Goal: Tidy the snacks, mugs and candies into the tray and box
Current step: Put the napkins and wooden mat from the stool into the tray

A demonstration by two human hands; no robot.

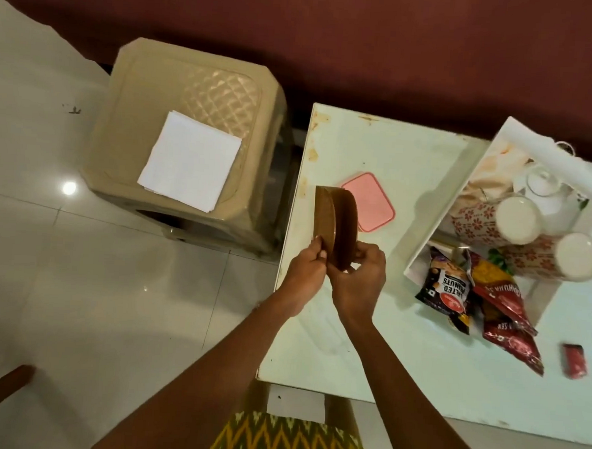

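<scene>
My left hand [307, 268] and my right hand [360, 279] both grip a brown round box [336, 223], held on edge above the table's left side; its two halves look slightly apart. Behind it a pink lid [374, 204] lies flat on the table. A white tray [442, 211] at the right holds two floral mugs [487, 220] on their sides, a white teapot [543, 192] and snack packets: a salted peanuts pack [447, 287] and a red packet [509, 311] hanging over the tray's front. A small red candy [574, 360] lies on the table.
The white table [401, 350] has worn edges at the back left. A beige plastic stool [189, 133] with white paper [191, 162] on it stands left of the table. Glossy floor tiles lie at the left, a dark red wall behind.
</scene>
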